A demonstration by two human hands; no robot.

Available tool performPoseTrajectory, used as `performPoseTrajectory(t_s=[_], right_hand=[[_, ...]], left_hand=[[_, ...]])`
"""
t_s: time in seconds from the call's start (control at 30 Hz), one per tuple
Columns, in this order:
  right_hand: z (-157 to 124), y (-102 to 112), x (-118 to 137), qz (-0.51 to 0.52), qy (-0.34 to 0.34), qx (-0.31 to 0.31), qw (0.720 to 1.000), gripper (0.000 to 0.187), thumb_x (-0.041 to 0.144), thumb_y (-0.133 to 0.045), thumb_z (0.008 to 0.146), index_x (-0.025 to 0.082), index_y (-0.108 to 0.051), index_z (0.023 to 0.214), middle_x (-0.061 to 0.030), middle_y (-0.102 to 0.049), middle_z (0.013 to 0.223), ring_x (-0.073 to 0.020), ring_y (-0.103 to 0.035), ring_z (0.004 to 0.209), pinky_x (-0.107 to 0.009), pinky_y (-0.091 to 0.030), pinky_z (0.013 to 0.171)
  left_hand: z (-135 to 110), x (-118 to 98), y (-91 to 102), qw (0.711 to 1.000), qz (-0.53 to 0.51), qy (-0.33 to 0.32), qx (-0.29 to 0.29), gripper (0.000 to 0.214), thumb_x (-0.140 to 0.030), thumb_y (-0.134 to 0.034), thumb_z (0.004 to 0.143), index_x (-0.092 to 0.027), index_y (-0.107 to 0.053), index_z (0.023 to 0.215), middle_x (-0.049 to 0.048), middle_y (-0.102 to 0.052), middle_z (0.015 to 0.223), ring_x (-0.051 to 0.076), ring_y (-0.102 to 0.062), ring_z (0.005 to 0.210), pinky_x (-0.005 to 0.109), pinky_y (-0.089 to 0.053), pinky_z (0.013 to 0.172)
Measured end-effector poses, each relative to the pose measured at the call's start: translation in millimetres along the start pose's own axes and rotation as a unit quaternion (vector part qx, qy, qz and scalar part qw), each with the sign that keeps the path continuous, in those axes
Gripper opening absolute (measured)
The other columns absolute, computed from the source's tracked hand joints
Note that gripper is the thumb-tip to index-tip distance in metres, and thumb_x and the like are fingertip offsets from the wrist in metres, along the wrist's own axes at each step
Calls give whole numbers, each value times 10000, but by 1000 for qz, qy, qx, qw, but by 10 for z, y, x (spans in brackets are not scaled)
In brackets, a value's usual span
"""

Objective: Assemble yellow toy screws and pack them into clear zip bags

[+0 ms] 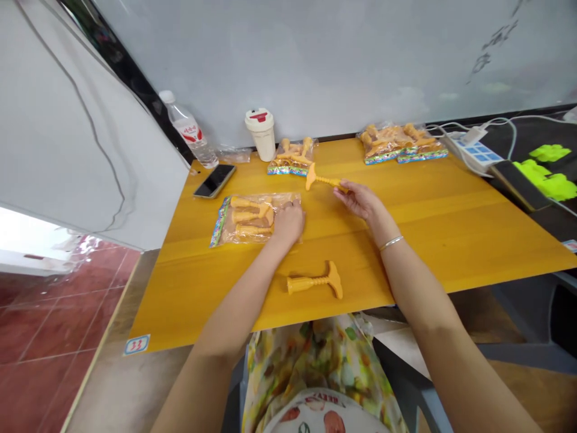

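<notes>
My right hand (358,199) pinches the handle end of an orange plastic toy hammer (322,180), raised a little over the table with its head pointing left. My left hand (289,221) is closed at the right end of a clear plastic bag (220,222) with a colourful printed strip. Several orange toy pieces (250,214) lie inside that bag; my fingers hide part of its end. Nearer to me, between my forearms, a second orange toy hammer (315,281) lies loose, its head to the right.
Behind are a filled bag of orange toys (293,157), more bags (401,143), a white lidded cup (261,133), a water bottle (192,133) and a phone (215,181). A power strip (475,150) with cables and yellow-green pieces (547,177) sit at right. A whiteboard (315,66) borders the table (189,288).
</notes>
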State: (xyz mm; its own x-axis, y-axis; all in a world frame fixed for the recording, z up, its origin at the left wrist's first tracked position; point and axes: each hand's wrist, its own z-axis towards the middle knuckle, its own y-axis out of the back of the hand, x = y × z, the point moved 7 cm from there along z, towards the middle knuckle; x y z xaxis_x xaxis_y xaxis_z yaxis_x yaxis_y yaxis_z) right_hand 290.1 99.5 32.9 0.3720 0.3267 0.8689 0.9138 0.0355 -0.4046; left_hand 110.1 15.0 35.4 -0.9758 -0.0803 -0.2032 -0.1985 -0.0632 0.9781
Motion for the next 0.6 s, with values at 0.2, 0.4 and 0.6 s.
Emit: performPoseTrajectory(t_s=[0.2, 0.4, 0.6], right_hand=[[-159, -58, 106, -66, -9, 39, 997, 106, 102, -646, 902, 177, -603, 840, 48, -661, 664, -60, -647, 522, -149, -598, 542], [-156, -31, 67, -90, -16, 33, 995, 126, 143, -564, 968, 161, -603, 849, 5, -688, 641, -63, -613, 476, -147, -575, 497], [-194, -53, 58, -136, -30, 61, 988, 138, 145, -611, 933, 141, -611, 796, -12, -661, 579, -56, -513, 385, -156, -542, 425]], left_hand=[[-27, 140, 18, 999, -14, 14, 27, 273, -128, -386, 976, -68, -556, 1180, 256, -695, 1095, 340, -695, 1066, 416, -525, 859], [-125, 174, 110, 998, -45, -24, 29, 194, -187, -571, 908, -113, -605, 1084, 233, -675, 1151, 325, -678, 1079, 409, -514, 898], [-32, 309, 279, 991, -127, -3, -52, 144, -161, -463, 921, -185, -605, 925, 125, -721, 905, 265, -693, 903, 367, -502, 802]])
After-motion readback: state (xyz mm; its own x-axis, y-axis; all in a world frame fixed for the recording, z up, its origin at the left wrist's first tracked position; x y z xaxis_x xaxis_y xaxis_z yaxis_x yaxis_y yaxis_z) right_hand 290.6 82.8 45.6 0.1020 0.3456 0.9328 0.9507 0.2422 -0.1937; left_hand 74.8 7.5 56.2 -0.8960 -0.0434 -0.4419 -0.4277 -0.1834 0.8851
